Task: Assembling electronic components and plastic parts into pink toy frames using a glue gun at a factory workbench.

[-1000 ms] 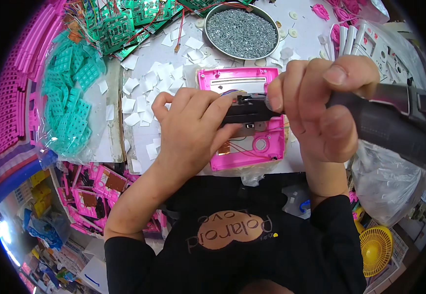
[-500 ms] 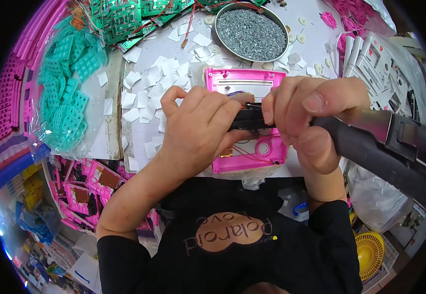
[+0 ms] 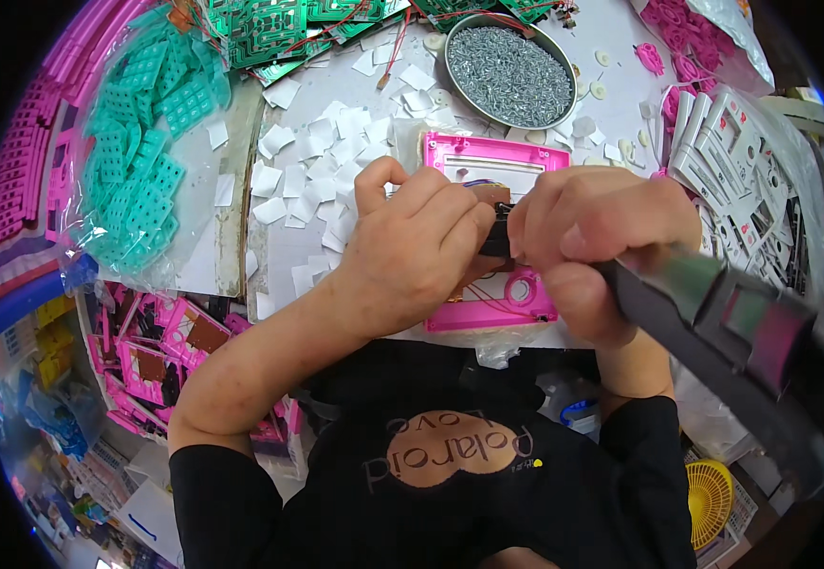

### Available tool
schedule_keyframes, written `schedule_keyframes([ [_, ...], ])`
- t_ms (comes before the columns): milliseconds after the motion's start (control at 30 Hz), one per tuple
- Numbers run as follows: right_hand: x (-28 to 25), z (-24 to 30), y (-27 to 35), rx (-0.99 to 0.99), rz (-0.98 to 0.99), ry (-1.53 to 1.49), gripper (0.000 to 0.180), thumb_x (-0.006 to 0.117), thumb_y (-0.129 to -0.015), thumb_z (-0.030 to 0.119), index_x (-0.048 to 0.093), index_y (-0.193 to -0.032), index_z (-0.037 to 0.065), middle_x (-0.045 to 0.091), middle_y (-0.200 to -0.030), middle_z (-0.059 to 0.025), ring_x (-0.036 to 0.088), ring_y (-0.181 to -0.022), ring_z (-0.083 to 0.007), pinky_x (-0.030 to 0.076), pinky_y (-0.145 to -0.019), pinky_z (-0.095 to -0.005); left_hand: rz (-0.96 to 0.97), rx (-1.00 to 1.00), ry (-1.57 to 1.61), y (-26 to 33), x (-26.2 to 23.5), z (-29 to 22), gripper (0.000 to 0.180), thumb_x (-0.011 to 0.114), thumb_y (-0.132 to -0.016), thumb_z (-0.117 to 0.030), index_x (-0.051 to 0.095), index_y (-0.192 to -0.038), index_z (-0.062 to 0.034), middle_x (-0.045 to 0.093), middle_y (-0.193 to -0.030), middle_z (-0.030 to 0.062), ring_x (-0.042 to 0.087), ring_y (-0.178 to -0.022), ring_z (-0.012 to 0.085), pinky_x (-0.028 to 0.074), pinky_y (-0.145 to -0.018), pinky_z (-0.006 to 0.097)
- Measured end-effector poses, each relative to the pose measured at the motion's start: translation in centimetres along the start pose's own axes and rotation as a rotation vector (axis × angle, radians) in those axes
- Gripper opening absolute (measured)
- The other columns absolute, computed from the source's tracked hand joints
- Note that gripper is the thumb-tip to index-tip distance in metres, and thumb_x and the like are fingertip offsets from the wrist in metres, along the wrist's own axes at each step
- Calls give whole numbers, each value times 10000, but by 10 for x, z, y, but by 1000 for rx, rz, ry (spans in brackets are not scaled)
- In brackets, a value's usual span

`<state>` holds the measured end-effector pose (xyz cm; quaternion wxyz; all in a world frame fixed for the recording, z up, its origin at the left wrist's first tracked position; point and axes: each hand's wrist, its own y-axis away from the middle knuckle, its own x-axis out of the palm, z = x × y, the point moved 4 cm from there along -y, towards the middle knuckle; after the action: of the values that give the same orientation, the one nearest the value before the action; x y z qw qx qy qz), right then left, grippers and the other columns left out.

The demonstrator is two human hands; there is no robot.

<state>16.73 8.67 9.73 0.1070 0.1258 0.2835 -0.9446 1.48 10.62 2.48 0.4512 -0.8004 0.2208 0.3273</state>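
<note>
A pink plastic casing (image 3: 450,318) lies flat at the table's near edge, with wires and a brown board (image 3: 490,193) inside it. Over its middle, my left hand (image 3: 416,242) has its fingers curled and closed on a black piece (image 3: 497,235), mostly covered by both hands. My right hand (image 3: 611,237) is wrapped round a long black tool (image 3: 677,322) with a shiny metal part, whose kind I cannot tell. It slants down to the right and is blurred. Whether the black piece belongs to this tool is hidden by my fingers.
Beyond the casing stands a round metal dish (image 3: 509,76) full of screws. White paper squares (image 3: 336,142) are scattered left of it. Green circuit boards (image 3: 260,33) lie at the back, teal keypads (image 3: 146,161) at the left, white panels (image 3: 734,161) at the right.
The view has shifted slightly, so the table appears further right. My hands have come closer together over the casing, and the black tool's outer end has swung downward.
</note>
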Motion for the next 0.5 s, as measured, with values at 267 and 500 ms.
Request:
schedule_keyframes([
  [267, -21, -34, 4, 93, 101, -350, 904, 908, -747, 296, 380, -1437, 44, 624, -949, -96, 591, -894, -245, 513, -831, -425, 8, -45, 12, 4, 0, 0, 401, 806, -733, -350, 662, -1028, -121, 629, -995, -23, 585, -967, 174, 277, -957, 475],
  [500, -36, -35, 49, 244, 316, 530, 636, 833, -707, 117, 612, -1302, 78, 672, -1108, -129, 614, -969, -344, 506, -833, -411, 37, -184, 182, 7, -1, 12, 662, 828, -755, -438, 590, -1265, -89, 650, -1123, 13, 573, -1066, 228, 249, -1025, 496],
])
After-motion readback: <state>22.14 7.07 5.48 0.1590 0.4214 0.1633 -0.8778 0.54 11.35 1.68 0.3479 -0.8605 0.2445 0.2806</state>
